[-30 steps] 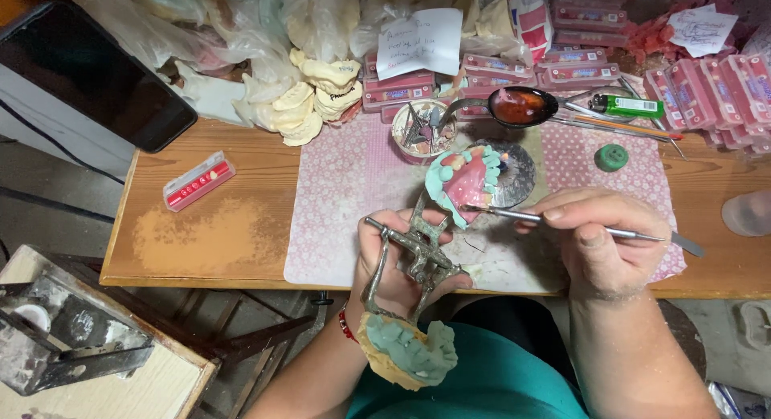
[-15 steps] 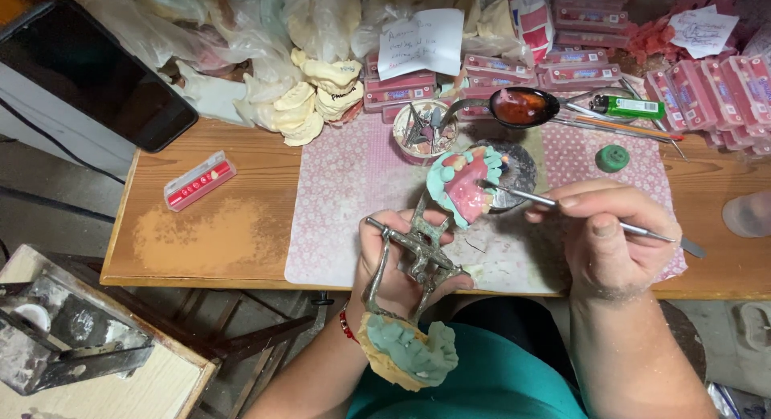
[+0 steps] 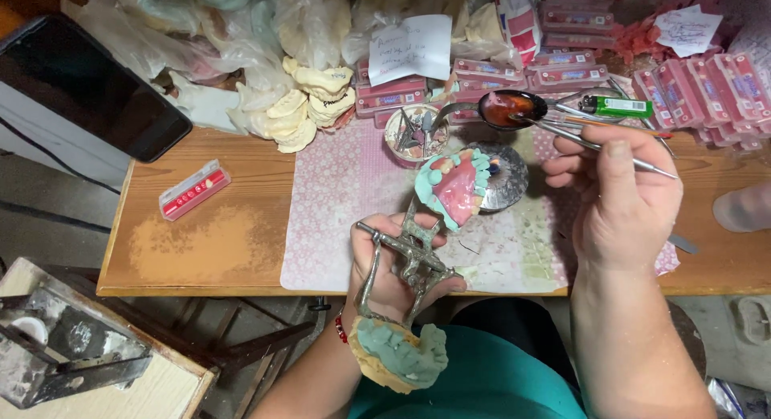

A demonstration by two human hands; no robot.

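Observation:
My left hand (image 3: 391, 268) grips a metal dental articulator (image 3: 404, 254) opened wide. Its upper arm carries a teal plaster cast with a pink wax denture base (image 3: 452, 187). Its lower arm, near my wrist, carries a second teal and tan cast (image 3: 399, 356). My right hand (image 3: 622, 196) holds a thin metal wax instrument (image 3: 598, 148) like a pen. The instrument's tip reaches into a dark spoon of melted reddish wax (image 3: 511, 107) at the back of the mat. A small round metal burner (image 3: 503, 175) sits behind the cast.
A pink patterned mat (image 3: 345, 202) covers the wooden table (image 3: 201, 242). Behind it lie plaster casts (image 3: 301, 110), plastic bags, pink tooth-card boxes (image 3: 707, 86), a green lighter (image 3: 617, 107), a small dish of tools (image 3: 411, 134) and a phone (image 3: 84, 86). A red box (image 3: 193, 189) lies at the left.
My right hand has lifted the instrument off the pink wax on the cast and carried its tip back into the spoon of wax. The left hand keeps the articulator still.

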